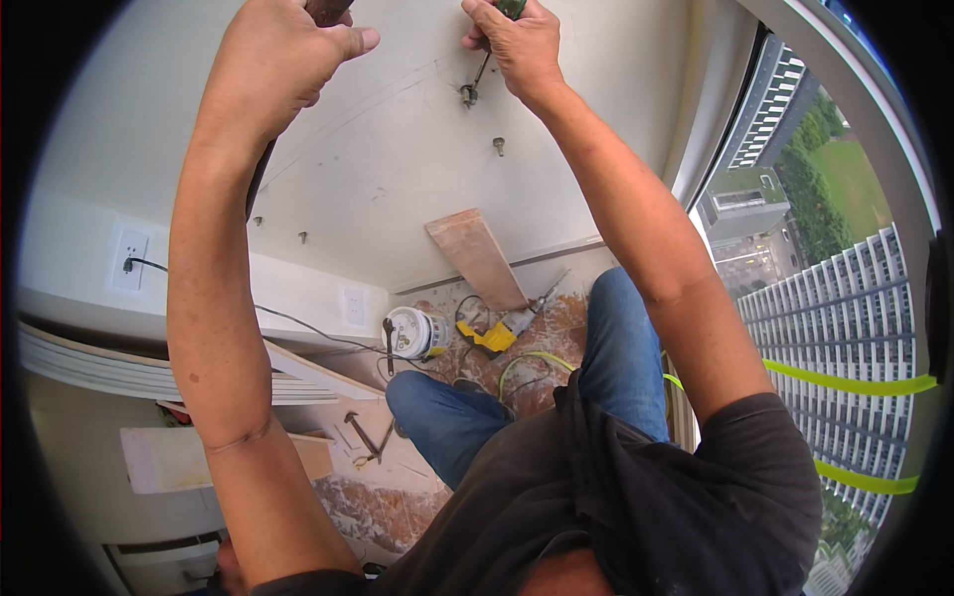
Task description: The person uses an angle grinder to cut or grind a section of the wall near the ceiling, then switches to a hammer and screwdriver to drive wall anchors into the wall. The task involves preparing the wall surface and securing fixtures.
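Observation:
My right hand point(522, 50) is closed around the green handle of a screwdriver point(511, 8) near the top edge. Its thin dark shaft runs down to an anchor bolt point(468, 96) sticking out of the white wall. Below that, a second bolt point(499, 147) protrudes. At the upper left, my left hand point(263, 60) grips a dark brown bar point(328, 10), mostly cut off by the frame. A dark edge point(260, 181) shows beside the left wrist; whether it belongs to the same bar I cannot tell. Two smaller bolts point(303, 237) stand lower on the wall.
Below are a wooden board point(477, 256) against the wall, a yellow-and-grey power drill point(502, 333), a white bucket point(409, 333) and a hammer point(366, 437). A cord runs from an outlet point(130, 260). To my right is a high window point(815, 219); yellow-green straps point(855, 379) cross there.

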The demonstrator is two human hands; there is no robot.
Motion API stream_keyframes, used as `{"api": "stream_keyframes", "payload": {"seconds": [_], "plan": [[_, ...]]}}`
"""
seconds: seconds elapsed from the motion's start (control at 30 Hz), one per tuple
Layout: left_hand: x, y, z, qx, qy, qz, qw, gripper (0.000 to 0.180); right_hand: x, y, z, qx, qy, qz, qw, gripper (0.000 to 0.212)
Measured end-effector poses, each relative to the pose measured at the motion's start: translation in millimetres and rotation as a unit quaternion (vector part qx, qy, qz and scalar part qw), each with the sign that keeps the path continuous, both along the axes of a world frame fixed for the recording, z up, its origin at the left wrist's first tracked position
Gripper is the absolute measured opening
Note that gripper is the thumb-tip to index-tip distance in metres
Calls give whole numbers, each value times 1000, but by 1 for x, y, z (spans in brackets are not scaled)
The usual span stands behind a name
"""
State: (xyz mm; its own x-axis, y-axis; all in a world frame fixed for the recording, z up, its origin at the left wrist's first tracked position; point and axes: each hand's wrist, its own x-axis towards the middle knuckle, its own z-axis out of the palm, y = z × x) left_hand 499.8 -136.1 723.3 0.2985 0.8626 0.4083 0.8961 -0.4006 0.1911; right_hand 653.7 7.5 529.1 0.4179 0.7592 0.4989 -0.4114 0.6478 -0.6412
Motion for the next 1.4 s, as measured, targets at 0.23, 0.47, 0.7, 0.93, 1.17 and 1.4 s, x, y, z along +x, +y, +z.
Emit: {"api": "stream_keyframes", "payload": {"seconds": [0.23,0.47,0.7,0.93,1.17,1.4], "plan": [[1,23,-2,27,180,10,983,23,-8,4,3,-18,50,-17,998,20],[16,15,4,-8,146,31,989,22,-1,0,8,8,34,-58,998,22],[18,17,3,-21,157,23,987,25,-5,4,2,33,27,-32,999,20],[17,17,-2,-20,148,19,989,25,-4,0,5,15,19,-57,998,19],[17,23,-5,-23,153,13,988,26,-3,2,3,10,15,-60,998,20],[18,19,-6,-18,146,14,989,26,-3,2,0,19,29,-49,998,20]]}}
